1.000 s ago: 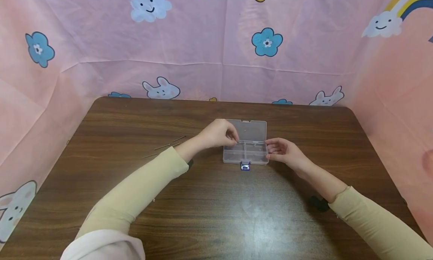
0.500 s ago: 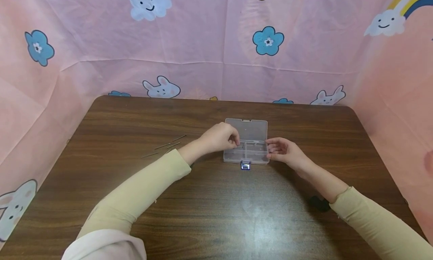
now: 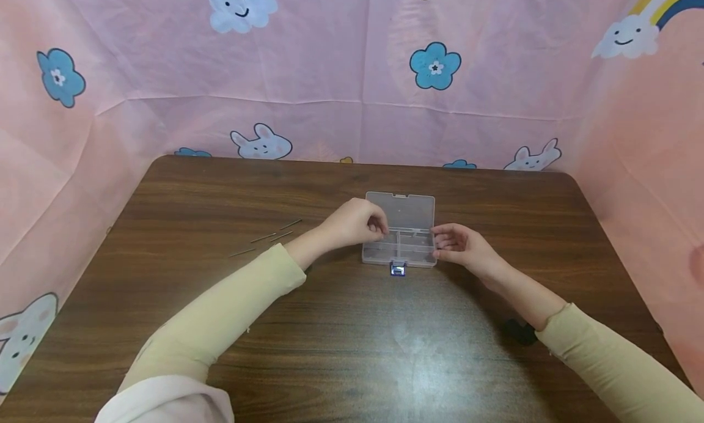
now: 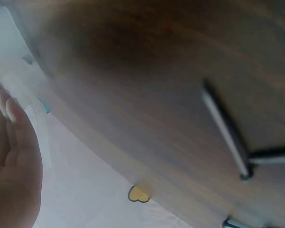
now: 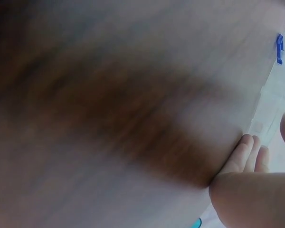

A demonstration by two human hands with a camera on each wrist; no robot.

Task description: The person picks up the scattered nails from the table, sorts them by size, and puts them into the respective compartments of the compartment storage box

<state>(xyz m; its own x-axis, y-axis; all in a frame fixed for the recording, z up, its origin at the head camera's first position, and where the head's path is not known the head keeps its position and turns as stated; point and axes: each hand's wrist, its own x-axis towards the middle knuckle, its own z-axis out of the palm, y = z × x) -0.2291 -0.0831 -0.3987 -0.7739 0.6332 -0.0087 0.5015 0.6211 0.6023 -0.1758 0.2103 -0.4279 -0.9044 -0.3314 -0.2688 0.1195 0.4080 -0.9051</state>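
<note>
A clear plastic compartment box (image 3: 417, 263) lies on the table with its lid (image 3: 409, 212) tipped back and its blue clasp (image 3: 398, 269) facing me. Over the back left compartment hovers my left hand (image 3: 354, 221), fingers bent downward. Its fingertips are partly hidden, so whether they pinch anything is unclear. My right hand (image 3: 464, 249) rests along the box's right side, thumb near the front and relaxed fingers toward the back, touching the edge. Several thin metal nails (image 3: 263, 238) lie left of the box. Up close in the left wrist view, one nail (image 4: 225, 130) shows its flat head.
The brown wooden table (image 3: 341, 349) reaches back to a pink printed cloth (image 3: 330, 62), which also hangs at both sides. Dark wrist gear (image 3: 519, 331) sits under my right forearm.
My left hand dips slightly toward the back left compartment and then lifts a little, staying over the box. The right hand, box and loose nails keep their places.
</note>
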